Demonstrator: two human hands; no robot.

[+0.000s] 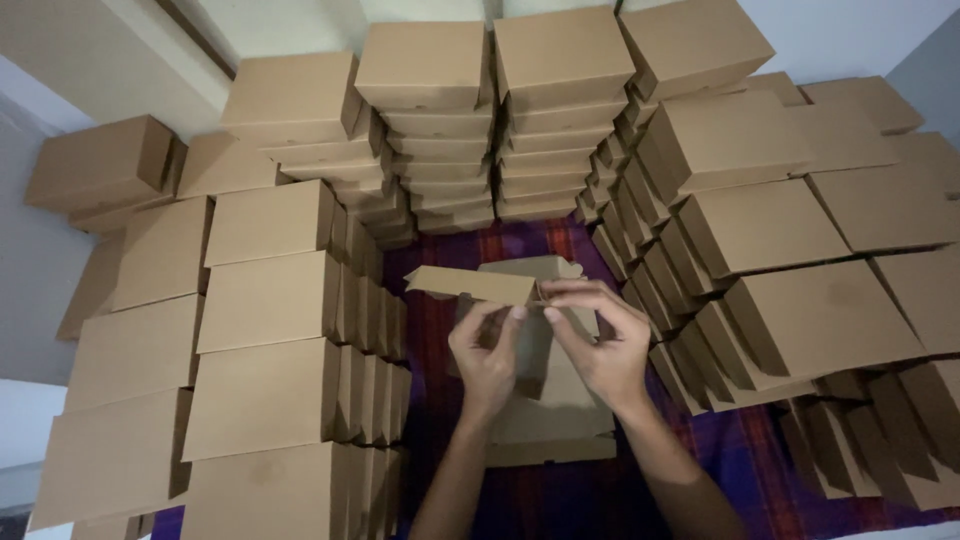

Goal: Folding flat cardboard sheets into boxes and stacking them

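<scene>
— While both forearms reach up from the bottom edge, what do the hands have hold of?

— A half-folded cardboard box (540, 380), brown, held over a red and purple patterned cloth (740, 450). The left hand (487, 360) pinches the raised side flap (470, 283) between thumb and fingertips at its right end; the right hand (600, 345) presses thumb and fingers together on the same fold, just beside the left. Neither hand is spread.

— How far along does the work look?

— Judging by the scene, well along. This one box remains open, its flap standing up and its base lying flat toward the wrists. Around it rise finished boxes: tall rows of closed boxes on the left (265, 400), leaning stacks on the right (780, 320), and more stacks at the back (500, 110) against the pale wall. No pile of unfolded blanks shows, so how many remain cannot be told.

— What stays out of sight?

— The hands cover the middle of the box, so its locking tabs are hard to make out. The outer stacks are cut off by the picture's edges, and dim light blurs the far corners.
</scene>
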